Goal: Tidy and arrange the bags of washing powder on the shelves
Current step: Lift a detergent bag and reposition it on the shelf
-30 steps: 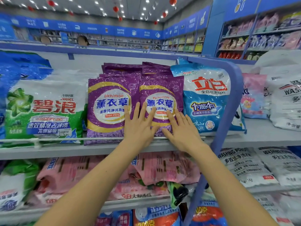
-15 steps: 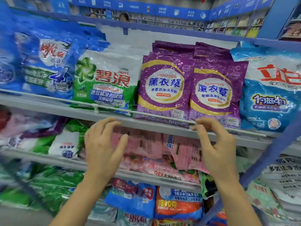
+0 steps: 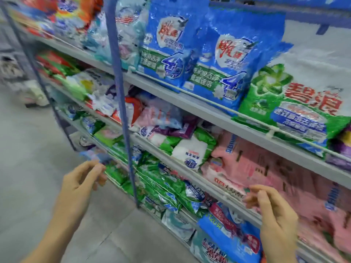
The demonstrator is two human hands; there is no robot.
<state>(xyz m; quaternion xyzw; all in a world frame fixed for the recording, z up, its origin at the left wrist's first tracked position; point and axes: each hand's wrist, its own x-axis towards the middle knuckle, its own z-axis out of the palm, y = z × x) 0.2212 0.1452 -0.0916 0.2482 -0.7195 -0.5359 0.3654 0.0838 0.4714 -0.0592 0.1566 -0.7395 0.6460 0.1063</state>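
**Both hands free in front of the shelves**

Frame blurred. Left hand (image 3: pixel 79 184) raised over the floor (image 3: pixel 28 168), fingers loosely curled, nothing held. Right hand (image 3: pixel 273 211) in front of the pink bags (image 3: pixel 266 168) on the middle shelf; fingers half curled, no grip visible. Two blue bags (image 3: pixel 233 61) upright on the top shelf (image 3: pixel 190 103), green-and-white bag (image 3: pixel 300 99) just beside them. Green bags (image 3: pixel 165 185) heaped on the lower shelf behind the blue upright post (image 3: pixel 121 103).

Grey tiled floor (image 3: pixel 38 168), blue upright post (image 3: pixel 121 103) (blurred), grey shelving (image 3: pixel 190 103)
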